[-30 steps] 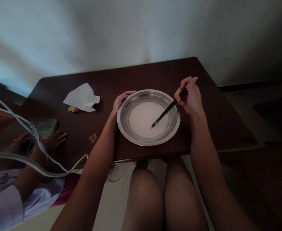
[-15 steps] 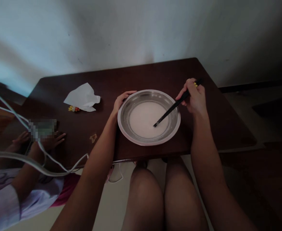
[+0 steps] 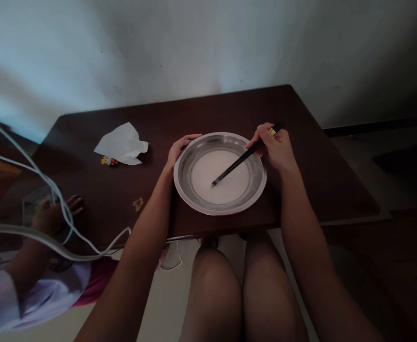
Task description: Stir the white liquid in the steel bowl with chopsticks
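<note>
Bowl (image 3: 184,173) on table (image 3: 318,180), near front edge, pale liquid (image 3: 212,166) inside. Left hand (image 3: 180,149) has grip cupped on far-left rim, holding bowl; right hand (image 3: 272,145) has grip closed round black chopsticks (image 3: 239,161), tips slanting down at liquid, depth hard to tell. Good stirring, I'd say: left firm, tips low, slow even sweeps out to sides, no splashing.

pretty dim tbh. cool bluish light on the L of the wall (image 3: 158,52), fades to near-black far R. soft shadows across it too. lil glare on the steel basin (image 3: 184,178), tips of the chopsticks (image 3: 235,165) kinda blurry. wide-angle stretch nr the edges.
</note>
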The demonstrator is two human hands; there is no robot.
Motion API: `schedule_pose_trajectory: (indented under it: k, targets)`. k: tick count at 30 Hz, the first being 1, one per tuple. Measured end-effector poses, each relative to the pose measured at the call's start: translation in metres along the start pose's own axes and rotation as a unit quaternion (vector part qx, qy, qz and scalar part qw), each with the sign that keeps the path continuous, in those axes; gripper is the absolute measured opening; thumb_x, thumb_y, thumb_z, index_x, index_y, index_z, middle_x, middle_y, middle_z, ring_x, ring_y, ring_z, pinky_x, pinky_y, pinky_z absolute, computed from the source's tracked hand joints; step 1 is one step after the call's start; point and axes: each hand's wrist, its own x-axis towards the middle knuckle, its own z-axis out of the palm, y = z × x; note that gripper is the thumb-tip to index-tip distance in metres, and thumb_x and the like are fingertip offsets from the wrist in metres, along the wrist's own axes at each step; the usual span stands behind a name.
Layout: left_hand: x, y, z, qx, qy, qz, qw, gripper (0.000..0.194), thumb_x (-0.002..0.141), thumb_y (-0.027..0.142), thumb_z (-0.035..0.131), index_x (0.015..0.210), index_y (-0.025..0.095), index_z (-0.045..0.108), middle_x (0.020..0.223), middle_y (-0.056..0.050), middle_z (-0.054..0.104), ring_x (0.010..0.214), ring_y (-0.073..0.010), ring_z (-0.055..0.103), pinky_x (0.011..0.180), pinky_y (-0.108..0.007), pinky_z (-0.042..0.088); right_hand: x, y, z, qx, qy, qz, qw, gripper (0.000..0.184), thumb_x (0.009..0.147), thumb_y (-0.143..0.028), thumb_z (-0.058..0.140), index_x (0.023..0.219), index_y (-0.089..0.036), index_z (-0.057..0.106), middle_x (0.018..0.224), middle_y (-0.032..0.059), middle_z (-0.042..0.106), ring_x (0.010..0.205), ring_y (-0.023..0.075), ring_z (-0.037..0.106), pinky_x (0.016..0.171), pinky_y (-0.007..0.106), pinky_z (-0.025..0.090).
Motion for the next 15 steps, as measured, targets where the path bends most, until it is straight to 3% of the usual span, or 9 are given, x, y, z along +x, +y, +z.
schedule_pose_trajectory:
  k: [3,5,10,15]
  targets:
    - [-0.0001,0.0002,0.0002,-0.001,0.004,-0.005,1.000,0.035,0.077,0.022,0.042,0.097,0.016,0.070,0.109,-0.007,0.072,0.107,-0.0229,0.062,0.099,-0.036,0.045,0.0018,0.0006,-0.0020,-0.012,0.075,-0.038,0.996,0.047,0.080,-0.063,0.055,0.061,-0.021,0.050,0.053,-0.0015,0.058,0.049,0.0109,0.059,0.040,0.022,0.036]
    - [-0.0001,0.0001,0.0003,-0.010,0.005,-0.008,1.000,0.035,0.077,0.022,0.042,0.097,0.016,0.071,0.109,-0.006,0.072,0.106,-0.0224,0.062,0.100,-0.036,0.044,0.0021,0.0002,-0.0027,-0.018,0.093,-0.049,0.994,0.048,0.082,-0.064,0.052,0.060,-0.021,0.049,0.052,-0.0013,0.055,0.055,0.0129,0.063,0.043,0.022,0.039]
    - [0.0008,-0.0010,-0.0001,-0.012,0.004,-0.010,1.000,0.036,0.077,0.023,0.042,0.098,0.016,0.071,0.110,-0.006,0.071,0.107,-0.0226,0.062,0.099,-0.035,0.045,0.0011,-0.0019,0.0025,-0.043,0.013,-0.058,0.997,0.046,0.082,-0.061,0.055,0.060,-0.021,0.054,0.056,-0.0002,0.056,0.063,0.0144,0.065,0.054,0.027,0.049]
    - [0.0017,-0.0031,-0.0022,0.018,0.001,0.009,1.000,0.035,0.078,0.024,0.043,0.098,0.016,0.070,0.111,-0.007,0.071,0.110,-0.0237,0.061,0.098,-0.036,0.046,0.0043,0.0008,-0.0012,-0.028,0.120,-0.085,0.989,0.049,0.081,-0.063,0.054,0.057,-0.021,0.051,0.052,-0.0014,0.051,0.059,0.0146,0.063,0.053,0.028,0.047]
